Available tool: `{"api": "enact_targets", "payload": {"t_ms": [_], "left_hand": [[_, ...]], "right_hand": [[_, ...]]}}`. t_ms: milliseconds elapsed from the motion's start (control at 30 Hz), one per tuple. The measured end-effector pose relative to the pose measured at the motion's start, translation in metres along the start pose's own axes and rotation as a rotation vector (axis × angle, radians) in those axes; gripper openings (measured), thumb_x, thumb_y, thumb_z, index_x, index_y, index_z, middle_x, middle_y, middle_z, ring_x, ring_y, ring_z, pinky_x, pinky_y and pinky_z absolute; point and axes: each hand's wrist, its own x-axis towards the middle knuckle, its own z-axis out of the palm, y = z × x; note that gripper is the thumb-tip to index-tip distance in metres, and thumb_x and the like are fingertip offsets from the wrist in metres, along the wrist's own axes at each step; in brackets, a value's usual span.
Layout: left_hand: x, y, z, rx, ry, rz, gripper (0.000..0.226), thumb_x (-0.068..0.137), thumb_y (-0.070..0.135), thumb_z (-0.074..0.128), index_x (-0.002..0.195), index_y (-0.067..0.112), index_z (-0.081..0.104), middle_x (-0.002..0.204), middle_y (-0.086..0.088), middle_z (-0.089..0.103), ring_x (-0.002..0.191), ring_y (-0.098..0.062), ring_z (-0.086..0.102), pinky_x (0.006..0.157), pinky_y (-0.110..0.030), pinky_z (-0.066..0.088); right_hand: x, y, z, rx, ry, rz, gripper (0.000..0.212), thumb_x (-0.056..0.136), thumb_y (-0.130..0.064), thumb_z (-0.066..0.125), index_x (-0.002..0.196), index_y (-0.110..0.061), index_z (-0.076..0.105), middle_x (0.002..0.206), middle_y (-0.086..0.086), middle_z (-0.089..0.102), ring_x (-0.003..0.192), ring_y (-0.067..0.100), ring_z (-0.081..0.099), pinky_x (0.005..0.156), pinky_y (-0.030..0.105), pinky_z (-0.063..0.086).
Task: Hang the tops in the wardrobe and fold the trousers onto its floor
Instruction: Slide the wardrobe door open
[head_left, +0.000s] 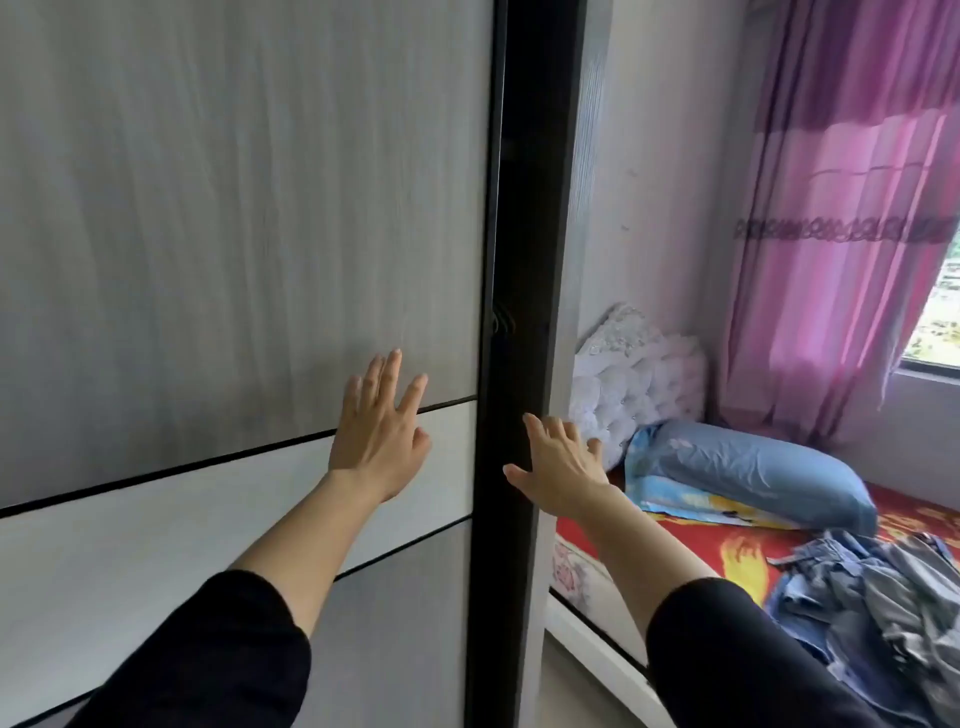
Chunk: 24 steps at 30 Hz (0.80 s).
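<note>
Pressing flat on the wardrobe's grey wood-grain sliding door (208, 208), the left hand (376, 441) has its fingers straight and spread, gripping nothing. Its palm lies across the upper thin black line that borders the door's white horizontal band (156, 519). The right hand (563, 467) reaches to the tall black vertical frame (524, 208) at the door's right edge, fingers also straight and apart, holding nothing. Whether it actually touches the frame cannot be told. Both forearms are bare below black sleeves (218, 660).

The wardrobe's inside is hidden behind the door. The heap of blue and grey clothes (872, 587) lies crumpled on the red patterned bed sheet (727, 545) at lower right, well apart from both hands. Beyond it a light blue pillow (743, 467) rests near a white tufted headboard (634, 374) in the corner. A purple-pink curtain (841, 208) hangs beside a window (940, 322) at far right.
</note>
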Motion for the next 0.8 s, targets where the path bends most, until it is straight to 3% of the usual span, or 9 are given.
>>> {"api": "enact_targets", "payload": {"t_ms": [100,200,300,367,500,800], "left_hand": [[0.019,-0.013,0.016,0.087,0.149,0.080,0.065,0.090,0.027,0.048,0.150,0.016,0.027,0.160,-0.015,0.002,0.148,-0.031,0.002,0.116,-0.050,0.010],[0.031,-0.021,0.035,0.234,0.293,0.149,0.062,0.089,0.026,0.044,0.148,0.012,0.033,0.157,-0.015,0.019,0.145,-0.031,0.019,0.117,-0.047,0.014],[0.037,-0.025,0.049,0.332,0.374,0.146,0.061,0.090,0.031,0.038,0.149,0.013,0.032,0.157,-0.011,0.023,0.145,-0.025,0.021,0.117,-0.043,0.014],[0.041,-0.029,0.057,0.369,0.427,0.147,0.059,0.093,0.031,0.038,0.149,0.014,0.031,0.157,-0.008,0.023,0.146,-0.022,0.019,0.118,-0.042,0.014],[0.044,-0.035,0.067,0.477,0.499,0.143,0.057,0.096,0.030,0.035,0.151,0.017,0.028,0.159,-0.006,0.020,0.146,-0.019,0.018,0.119,-0.040,0.014],[0.046,-0.042,0.069,0.604,0.530,0.121,0.058,0.094,0.031,0.038,0.150,0.021,0.030,0.160,-0.005,0.017,0.146,-0.019,0.019,0.118,-0.040,0.012]], "right_hand": [[0.044,-0.001,0.008,0.029,0.013,-0.054,0.083,0.092,-0.052,0.048,0.154,-0.023,0.001,0.158,0.007,0.014,0.145,0.028,0.013,0.112,0.054,0.018],[0.090,-0.004,0.016,0.051,0.158,-0.166,0.088,0.092,-0.054,0.049,0.153,-0.028,-0.009,0.162,0.003,-0.011,0.149,0.025,-0.006,0.118,0.051,0.010],[0.127,-0.002,0.027,-0.053,0.329,-0.385,0.097,0.088,-0.059,0.053,0.150,-0.031,-0.017,0.158,-0.001,-0.024,0.146,0.021,-0.020,0.120,0.046,0.000],[0.147,0.001,0.034,-0.095,0.405,-0.496,0.103,0.085,-0.064,0.054,0.151,-0.030,-0.017,0.159,0.001,-0.021,0.146,0.022,-0.020,0.119,0.043,-0.003],[0.170,0.011,0.048,-0.106,0.520,-0.604,0.098,0.082,-0.070,0.046,0.155,-0.022,0.002,0.162,0.007,-0.006,0.148,0.027,-0.009,0.117,0.045,0.005],[0.196,0.014,0.063,-0.110,0.714,-0.836,0.090,0.086,-0.061,0.043,0.153,-0.013,0.009,0.159,0.015,0.010,0.145,0.043,0.001,0.112,0.055,0.006]]}}
